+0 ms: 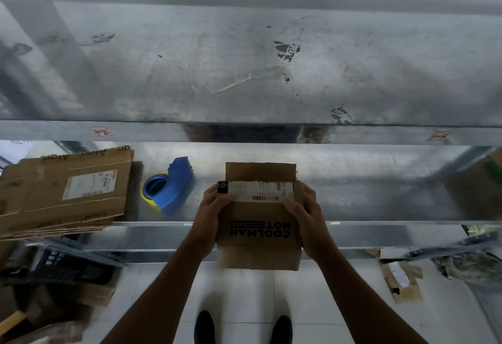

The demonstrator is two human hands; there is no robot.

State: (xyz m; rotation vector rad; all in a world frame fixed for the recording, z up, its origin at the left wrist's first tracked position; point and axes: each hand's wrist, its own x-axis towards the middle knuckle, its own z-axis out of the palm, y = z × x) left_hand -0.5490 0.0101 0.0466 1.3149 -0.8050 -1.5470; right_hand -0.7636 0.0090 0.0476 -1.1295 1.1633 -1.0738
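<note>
A small brown cardboard box printed "COOLMAN NOT" sits at the front edge of the lower metal shelf, with a white barcode label across its top. Its far flap stands up and its near flap hangs over the shelf edge. My left hand grips the box's left side, thumb on top. My right hand grips the right side, fingers pressing the top flap by the label.
A blue tape dispenser with a yellow roll lies left of the box. Flattened cardboard is stacked further left. An upper metal shelf overhangs. Cardboard scraps and clutter lie on the white floor; another box sits at the right.
</note>
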